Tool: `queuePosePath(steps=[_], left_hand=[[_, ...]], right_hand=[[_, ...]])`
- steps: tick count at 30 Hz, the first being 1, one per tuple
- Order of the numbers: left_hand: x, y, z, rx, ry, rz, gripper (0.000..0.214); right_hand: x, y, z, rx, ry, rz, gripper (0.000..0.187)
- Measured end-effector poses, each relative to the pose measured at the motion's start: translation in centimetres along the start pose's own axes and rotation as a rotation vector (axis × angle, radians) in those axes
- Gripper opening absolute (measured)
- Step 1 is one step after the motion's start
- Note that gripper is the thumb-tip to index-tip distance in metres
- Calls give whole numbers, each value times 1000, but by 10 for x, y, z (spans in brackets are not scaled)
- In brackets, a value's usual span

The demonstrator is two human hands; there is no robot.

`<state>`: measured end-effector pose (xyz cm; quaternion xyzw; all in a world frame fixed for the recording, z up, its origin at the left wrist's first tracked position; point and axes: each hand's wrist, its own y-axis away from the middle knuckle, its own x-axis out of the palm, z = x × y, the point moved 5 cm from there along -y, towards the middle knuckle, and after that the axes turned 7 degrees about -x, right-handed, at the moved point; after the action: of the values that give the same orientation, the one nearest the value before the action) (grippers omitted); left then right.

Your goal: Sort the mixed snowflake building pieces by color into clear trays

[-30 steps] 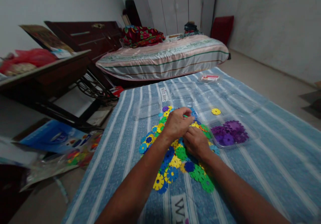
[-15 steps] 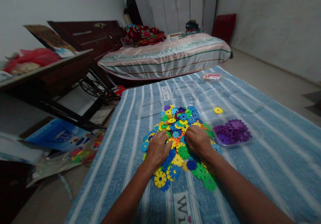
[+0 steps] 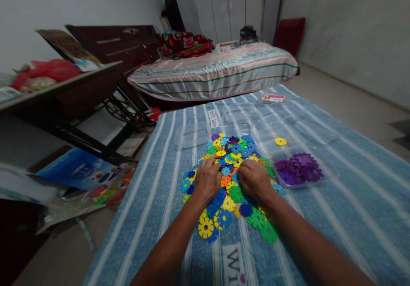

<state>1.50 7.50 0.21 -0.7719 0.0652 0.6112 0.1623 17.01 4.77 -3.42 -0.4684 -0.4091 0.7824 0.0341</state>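
A heap of notched plastic discs [image 3: 236, 194] in blue, yellow, green and orange lies on the striped cloth, with a few purple ones at its far end. My left hand [image 3: 207, 181] rests on the left of the heap, its fingers curled and close together. Facing it across a small gap, my right hand [image 3: 255, 178] is closed over the heap's right side, thumb and fingers pinched. What lies under either hand's fingertips is hidden. Right of the heap, a transparent box [image 3: 299, 186] holds purple discs [image 3: 297, 168].
A single yellow disc [image 3: 280, 141] lies beyond the box. Transparent trays [image 3: 192, 136] stand behind the heap, and a lidded one with a red-and-white label [image 3: 273, 98] sits at the cloth's far edge. A bed [image 3: 214, 78] stands beyond; a sewing-machine table [image 3: 64, 85] is at left.
My left hand has shifted slightly forward and right over the heap, its thumb drawing in toward the fingers. My right hand stays nearly in place. The view has shifted slightly.
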Motion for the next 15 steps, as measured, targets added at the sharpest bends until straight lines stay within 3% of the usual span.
queuePosePath(steps=[8, 15], left_hand=[[10, -14, 5, 22, 9, 37, 24], [7, -10, 11, 142, 104, -107, 15]], right_hand=[[0, 0, 1, 8, -5, 13, 19], [1, 0, 1, 10, 5, 22, 19]])
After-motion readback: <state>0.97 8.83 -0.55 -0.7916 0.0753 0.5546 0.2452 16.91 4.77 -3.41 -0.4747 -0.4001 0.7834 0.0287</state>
